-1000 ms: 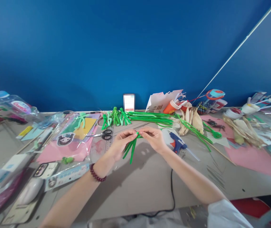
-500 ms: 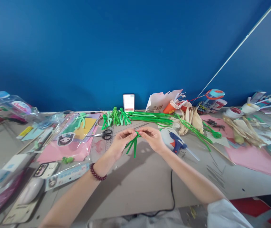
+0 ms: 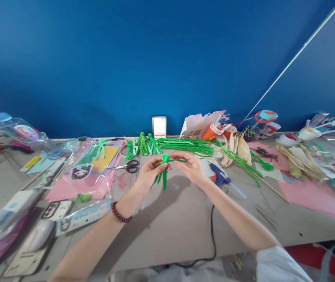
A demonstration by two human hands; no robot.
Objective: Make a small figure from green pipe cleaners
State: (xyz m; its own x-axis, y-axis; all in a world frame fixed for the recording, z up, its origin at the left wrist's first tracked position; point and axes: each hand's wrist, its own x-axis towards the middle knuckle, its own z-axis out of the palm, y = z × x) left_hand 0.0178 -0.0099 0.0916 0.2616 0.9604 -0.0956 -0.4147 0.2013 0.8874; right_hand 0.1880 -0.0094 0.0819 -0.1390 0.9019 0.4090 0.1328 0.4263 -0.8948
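Above the middle of the table, my left hand [image 3: 150,172] is closed on a green pipe-cleaner figure [image 3: 165,158], pinching it just under its coiled round top. Several of its strands hang down below my fingers. One strand stretches sideways to my right hand [image 3: 192,168], whose thumb and fingers pinch it; the strand's far end is hidden by the fingers. Beyond my hands stand several similar green pipe-cleaner figures [image 3: 143,144], beside a bundle of loose green pipe cleaners [image 3: 191,148]. Black-handled scissors [image 3: 131,167] lie left of my left hand.
A blue glue gun [image 3: 220,175] lies right of my right hand, near dried husks [image 3: 238,149] and orange paper cups [image 3: 210,133]. A phone [image 3: 159,126] leans on the blue wall. Pink paper [image 3: 67,190], a bottle [image 3: 23,131] and a mouse [image 3: 38,235] are leftward. A black cable [image 3: 213,231] crosses the front.
The figure has turned and shifted slightly left, so its coiled top now shows above my left fingers. My right hand has drawn away a little, stretching one strand to the right.
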